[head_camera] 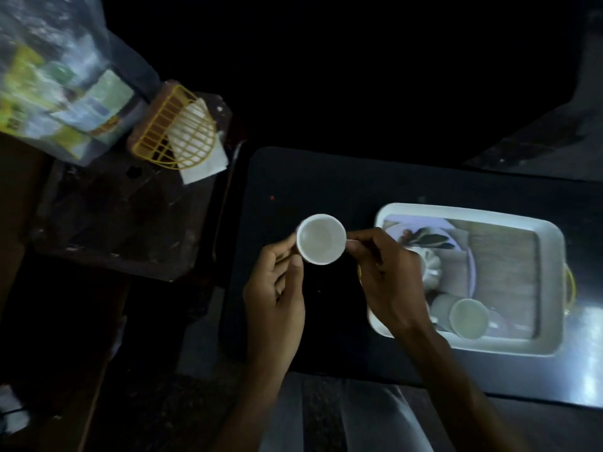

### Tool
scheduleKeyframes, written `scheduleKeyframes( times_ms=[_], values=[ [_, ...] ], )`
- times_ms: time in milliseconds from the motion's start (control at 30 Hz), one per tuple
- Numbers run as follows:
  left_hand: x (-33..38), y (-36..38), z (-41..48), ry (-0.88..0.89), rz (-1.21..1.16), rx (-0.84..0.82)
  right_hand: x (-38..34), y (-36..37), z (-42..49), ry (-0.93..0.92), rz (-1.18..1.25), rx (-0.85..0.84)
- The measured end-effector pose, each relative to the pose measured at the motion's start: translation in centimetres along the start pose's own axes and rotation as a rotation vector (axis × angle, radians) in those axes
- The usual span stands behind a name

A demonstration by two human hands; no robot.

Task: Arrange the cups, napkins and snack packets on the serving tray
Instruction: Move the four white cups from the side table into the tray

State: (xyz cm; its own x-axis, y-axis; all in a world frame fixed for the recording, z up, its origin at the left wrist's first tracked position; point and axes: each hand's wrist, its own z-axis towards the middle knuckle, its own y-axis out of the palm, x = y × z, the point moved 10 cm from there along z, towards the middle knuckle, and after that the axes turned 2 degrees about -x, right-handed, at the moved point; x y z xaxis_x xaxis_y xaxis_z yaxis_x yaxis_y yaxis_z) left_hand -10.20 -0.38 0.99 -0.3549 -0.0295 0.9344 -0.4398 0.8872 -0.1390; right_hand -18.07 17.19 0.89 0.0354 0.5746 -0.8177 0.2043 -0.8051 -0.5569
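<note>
White cup (321, 239) held above bench (293, 177), just left of serving tray (456, 210); body pinched by left hand (277, 282), handle pinched by right hand (388, 275), likely for steady carry. Second cup (469, 318) already set on tray; napkins (195, 125) well apart.

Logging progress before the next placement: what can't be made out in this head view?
Head view:
- snack packets: blurred inside a plastic bag, cut by the left edge; count unreadable.
- serving tray: near-left corner hidden by the right hand.
- held cup: handle covered by that hand's fingers.
- Top of the frame: too dark to tell anything.
</note>
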Motion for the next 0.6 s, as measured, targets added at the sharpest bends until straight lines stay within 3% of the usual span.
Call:
scheduleKeyframes(
  times_ms=[367,600],
  values=[
    [-1.7,17.4,-5.5,-0.052,0.044,-0.252,11.3,-15.7,-2.9,0.126,-0.146,0.215],
    [-3.0,19.0,-6.0,-0.102,0.053,-0.247,18.3,-18.6,-2.6,0.206,-0.163,0.233]
  ],
)
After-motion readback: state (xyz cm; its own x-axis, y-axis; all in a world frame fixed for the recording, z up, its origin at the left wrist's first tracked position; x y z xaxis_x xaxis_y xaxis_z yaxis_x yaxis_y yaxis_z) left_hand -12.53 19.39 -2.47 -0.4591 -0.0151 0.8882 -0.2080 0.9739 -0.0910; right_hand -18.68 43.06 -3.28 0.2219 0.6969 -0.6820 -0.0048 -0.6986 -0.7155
